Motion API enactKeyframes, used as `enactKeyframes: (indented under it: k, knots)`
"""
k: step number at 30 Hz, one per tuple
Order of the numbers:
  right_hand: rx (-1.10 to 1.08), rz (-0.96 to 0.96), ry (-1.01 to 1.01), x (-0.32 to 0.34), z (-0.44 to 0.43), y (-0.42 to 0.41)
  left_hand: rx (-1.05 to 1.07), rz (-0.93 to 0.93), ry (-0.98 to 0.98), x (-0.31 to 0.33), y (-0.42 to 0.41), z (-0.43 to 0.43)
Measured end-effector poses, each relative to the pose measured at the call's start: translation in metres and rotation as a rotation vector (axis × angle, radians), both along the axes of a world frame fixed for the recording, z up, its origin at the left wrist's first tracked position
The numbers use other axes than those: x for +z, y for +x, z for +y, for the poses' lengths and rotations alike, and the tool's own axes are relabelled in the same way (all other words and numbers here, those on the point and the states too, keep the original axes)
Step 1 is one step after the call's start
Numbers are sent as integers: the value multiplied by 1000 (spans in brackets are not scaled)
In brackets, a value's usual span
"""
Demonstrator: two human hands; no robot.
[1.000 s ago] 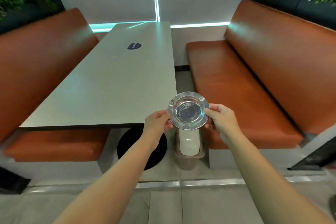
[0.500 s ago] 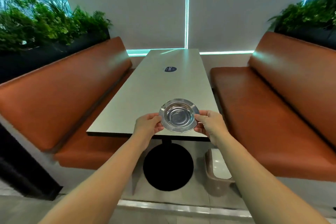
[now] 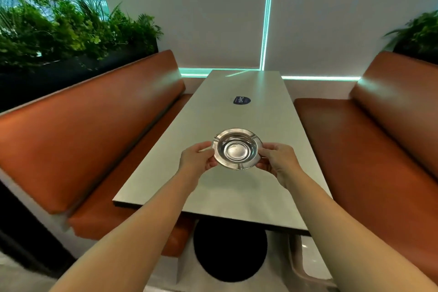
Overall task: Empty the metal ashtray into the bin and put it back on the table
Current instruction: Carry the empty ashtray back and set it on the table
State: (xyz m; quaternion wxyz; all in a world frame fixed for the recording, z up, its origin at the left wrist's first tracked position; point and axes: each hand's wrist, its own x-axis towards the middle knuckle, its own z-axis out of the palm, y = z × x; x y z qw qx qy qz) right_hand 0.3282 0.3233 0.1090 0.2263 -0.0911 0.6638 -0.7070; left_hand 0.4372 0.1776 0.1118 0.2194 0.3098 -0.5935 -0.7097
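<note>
The round metal ashtray (image 3: 237, 148) is upright, its bowl looks bare, and it is held over the near half of the grey table (image 3: 213, 187). My left hand (image 3: 196, 159) grips its left rim and my right hand (image 3: 276, 161) grips its right rim. I cannot tell whether the ashtray touches the tabletop. The beige bin (image 3: 305, 261) stands on the floor under the table's near right corner, mostly hidden by my right forearm.
Orange benches flank the table, one on the left (image 3: 94, 140) and one on the right (image 3: 369, 149). A dark blue sticker (image 3: 241, 100) lies farther along the tabletop. The table's black round base (image 3: 230, 253) sits below. Planters with greenery (image 3: 59, 31) top the bench backs.
Both hands carried the ashtray from above the bin up and forward over the tabletop. My view rose and moved closer to the table.
</note>
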Motion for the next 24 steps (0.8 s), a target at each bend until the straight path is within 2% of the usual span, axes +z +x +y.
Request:
enactKeyframes:
  k: [10, 24]
  knots:
    - [-27, -7, 57, -1, -69, -126, -20, -49, 18, -2, -129, -72]
    - [-57, -59, 118, -1, -140, -233, -97, -92, 8, 2, -249, -153]
